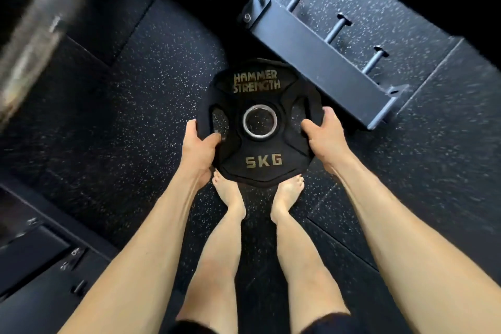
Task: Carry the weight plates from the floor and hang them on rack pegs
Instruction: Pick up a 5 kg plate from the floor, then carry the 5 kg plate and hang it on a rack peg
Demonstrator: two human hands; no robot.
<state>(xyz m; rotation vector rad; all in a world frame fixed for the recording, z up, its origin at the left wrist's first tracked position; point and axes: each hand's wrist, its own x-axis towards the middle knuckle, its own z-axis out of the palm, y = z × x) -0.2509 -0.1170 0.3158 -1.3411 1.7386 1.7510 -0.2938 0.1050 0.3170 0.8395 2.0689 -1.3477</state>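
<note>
Both hands, the left hand point(199, 144) and right hand point(325, 135), grip the flat weight plate point(260, 154) by its sides, and the rack pegs point(339, 27) wait up ahead, closer to the right hand.

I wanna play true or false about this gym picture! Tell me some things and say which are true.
1. Both hands hold the weight plate. True: the left hand and right hand grip its sides.
2. The plate says 10KG. False: it says 5KG.
3. The person wears shoes. False: the feet are bare.
4. The three pegs on the rack have nothing on them. True.
5. The plate is red. False: it is black.
</note>
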